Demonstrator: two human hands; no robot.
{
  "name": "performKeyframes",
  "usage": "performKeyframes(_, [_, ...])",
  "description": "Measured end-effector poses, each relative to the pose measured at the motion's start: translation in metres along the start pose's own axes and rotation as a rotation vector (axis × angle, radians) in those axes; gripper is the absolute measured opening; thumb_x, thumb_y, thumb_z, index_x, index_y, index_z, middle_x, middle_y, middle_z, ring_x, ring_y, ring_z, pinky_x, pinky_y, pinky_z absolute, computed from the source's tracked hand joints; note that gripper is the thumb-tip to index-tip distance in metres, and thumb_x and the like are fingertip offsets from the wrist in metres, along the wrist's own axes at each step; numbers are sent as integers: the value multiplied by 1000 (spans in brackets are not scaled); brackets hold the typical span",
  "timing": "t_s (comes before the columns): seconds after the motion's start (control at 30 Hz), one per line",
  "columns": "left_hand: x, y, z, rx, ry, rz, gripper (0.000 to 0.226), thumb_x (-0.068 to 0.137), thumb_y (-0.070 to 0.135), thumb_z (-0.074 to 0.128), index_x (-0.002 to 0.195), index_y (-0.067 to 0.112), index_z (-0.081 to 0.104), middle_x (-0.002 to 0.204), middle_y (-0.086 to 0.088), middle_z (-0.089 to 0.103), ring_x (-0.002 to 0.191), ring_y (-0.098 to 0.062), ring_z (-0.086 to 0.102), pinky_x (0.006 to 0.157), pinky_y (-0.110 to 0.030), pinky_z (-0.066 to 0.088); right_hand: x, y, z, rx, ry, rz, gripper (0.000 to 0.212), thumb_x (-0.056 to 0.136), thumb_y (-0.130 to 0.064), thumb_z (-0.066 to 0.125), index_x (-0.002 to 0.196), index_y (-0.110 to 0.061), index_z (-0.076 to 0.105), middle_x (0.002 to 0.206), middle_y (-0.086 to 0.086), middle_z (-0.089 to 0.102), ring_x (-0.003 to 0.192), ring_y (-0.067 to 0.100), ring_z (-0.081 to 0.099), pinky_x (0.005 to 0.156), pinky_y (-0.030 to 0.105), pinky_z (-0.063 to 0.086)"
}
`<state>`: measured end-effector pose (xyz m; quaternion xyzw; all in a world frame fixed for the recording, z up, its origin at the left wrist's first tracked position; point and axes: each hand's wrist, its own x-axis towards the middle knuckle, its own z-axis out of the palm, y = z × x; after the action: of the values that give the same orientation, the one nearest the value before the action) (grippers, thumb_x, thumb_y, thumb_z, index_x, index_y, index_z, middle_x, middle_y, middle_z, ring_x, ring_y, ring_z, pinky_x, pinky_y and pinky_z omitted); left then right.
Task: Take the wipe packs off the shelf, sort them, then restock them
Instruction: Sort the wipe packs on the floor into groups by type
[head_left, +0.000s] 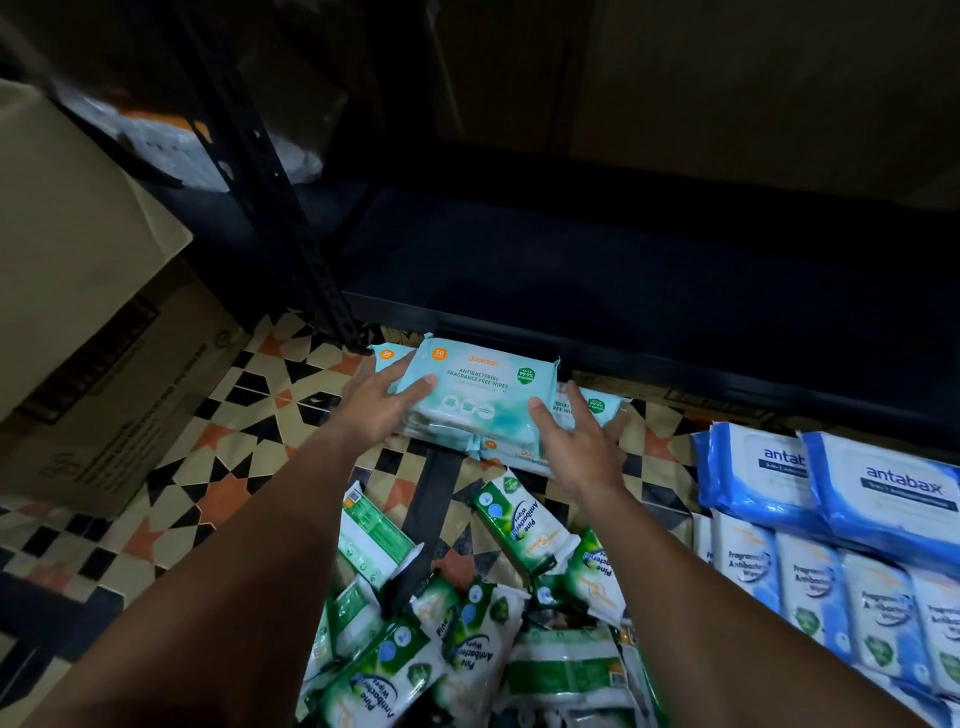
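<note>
1. While both arms reach forward over the patterned tile floor (171, 467), the left hand (382, 400) and right hand (576, 441) bracket a short stack of pale teal soft plastic wipe packs (480, 395) printed "Antibacterial Fragrance Free Wipes".
2. Left hand: fingers nearly straight along the stack's left end, thumb laid on the top pack's face. Pressing against it, not curled round.
3. Right hand: fingers spread and straight at the stack's right end, thumb tip at the near right corner of the top pack. Contact of the fingers with the stack cannot be told for sure.
4. Teal stack sits on the floor just in front of the dark blue metal shelf (623, 260), touching or nearly touching its front lip. More teal packs lie under and beside it, one poking out left, one right.
5. Loose heap of green-and-white "Pine Antibacterial Wipes" packs (467, 623) lies near the bottom centre, between the two forearms, tilted every way.
6. Blue-and-white "antabax" packs (831, 483) are stacked on the right, on top of a row of white-and-blue fragrance-free antibacterial packs (810, 577) standing side by side.
7. Brown cardboard boxes (93, 332) sit at left, beside the black perforated shelf upright (291, 208).
</note>
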<state>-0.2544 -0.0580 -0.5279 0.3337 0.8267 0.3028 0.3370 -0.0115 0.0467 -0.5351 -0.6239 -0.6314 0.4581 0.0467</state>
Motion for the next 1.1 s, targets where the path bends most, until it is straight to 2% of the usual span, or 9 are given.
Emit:
performKeyframes(0.17, [-27, 3, 8, -47, 166, -21, 61, 94, 68, 50, 149, 61, 24, 168, 5, 2, 155, -25, -6, 122, -57, 8, -12, 10, -7, 180, 127, -93, 82, 86, -80, 43, 152, -56, 0, 168, 3, 6, 146, 37, 30, 114, 60, 31])
performKeyframes(0.27, [-57, -15, 18, 33, 418, 17, 56, 102, 25, 53, 149, 48, 33, 157, 0, 29, 145, -28, 24, 118, -57, 24, -40, 25, -3, 219, 448, -150, 62, 98, -56, 49, 148, -25, 30, 149, 17, 34, 131, 36, 40, 102, 44, 38])
performKeyframes(0.37, [-87, -42, 26, 348, 406, -17, 68, 85, -5, 55, 140, 34, 44, 140, -4, 46, 131, -26, 35, 109, -49, 34, -63, 48, 4, -208, 670, -363, 33, 99, -47, 50, 110, -16, 49, 110, 11, 50, 102, 30, 48, 82, 42, 41])
performKeyframes(0.5, [-113, -56, 41, 583, 259, -108, 64, 91, 48, 62, 147, 35, 34, 150, -11, 35, 140, -35, 26, 108, -56, 38, -76, 66, 23, -389, 449, -509, 28, 94, -44, 56, 93, -16, 59, 93, 7, 62, 95, 32, 52, 78, 41, 42])
performKeyframes(0.63, [-129, -50, 58, 700, 22, -188, 93, 71, 83, 63, 148, 42, 31, 164, -15, 7, 149, -43, 7, 116, -56, 29, -84, 63, 30, -630, 82, -349, 76, 90, -59, 60, 151, -21, 36, 146, 4, 50, 143, 29, 26, 108, 44, 29])
performKeyframes(0.87, [-136, -40, 54, 525, 65, -65, 69, 71, 47, 80, 131, 26, 53, 154, -10, 34, 136, -38, 40, 109, -47, 42, -90, 59, 17, -411, 61, -442, 74, 73, -28, 88, 139, -25, 54, 139, 0, 57, 134, 25, 45, 103, 37, 40])
performKeyframes(0.97, [-147, -33, 47, 121, 302, 7, 29, 78, 27, 73, 102, 30, 57, 105, -5, 65, 86, -20, 65, 70, -36, 55, -92, 60, 8, -150, -15, -425, 68, 66, -11, 93, 127, -20, 65, 129, 2, 60, 122, 22, 54, 97, 30, 45])
performKeyframes(1.03, [-157, -27, 42, -155, 395, -38, 25, 84, 10, 73, 92, 28, 58, 83, -5, 67, 51, -6, 55, 47, -29, 46, -93, 58, 3, -62, -47, -397, 66, 63, -9, 95, 122, -20, 68, 126, 2, 61, 117, 20, 56, 94, 27, 43])
performKeyframes(1.1, [-166, -27, 40, -448, 412, -130, 34, 82, -8, 70, 92, 23, 64, 88, -12, 71, 52, -5, 57, 46, -24, 46, -98, 55, -4, 3, -73, -408, 63, 65, -9, 94, 121, -21, 70, 124, 1, 61, 115, 17, 56, 94, 26, 43])
